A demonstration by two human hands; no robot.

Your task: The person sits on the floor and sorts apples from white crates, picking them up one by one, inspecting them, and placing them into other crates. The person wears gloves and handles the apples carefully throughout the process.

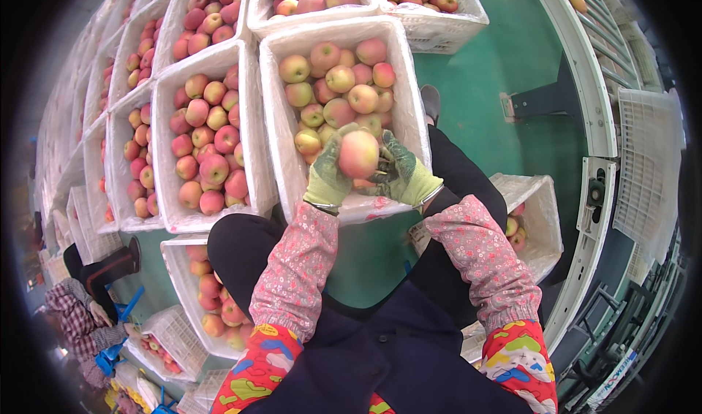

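A pink and yellow apple (358, 154) rests in my left hand (330, 174), which wears a yellow-green glove with a dark green coating. Close to the apple's right side is my right hand (408, 174), gloved the same way, its fingers bent and partly dark with shadow. Whether those fingers touch the apple or pinch something small is unclear. Both hands are over the near end of a white plastic crate (270, 93) lined with clear film. Several yellow-pink apples (340, 78) lie inside it, and part of another shows beneath my hands.
More lined crates of apples (254, 140) stand in rows to the left and ahead. A tilted crate (548, 233) holds apples by my right knee. A roller conveyor frame (598, 112) runs along the right. Another person (77, 315) sits at lower left beside a crate (178, 340).
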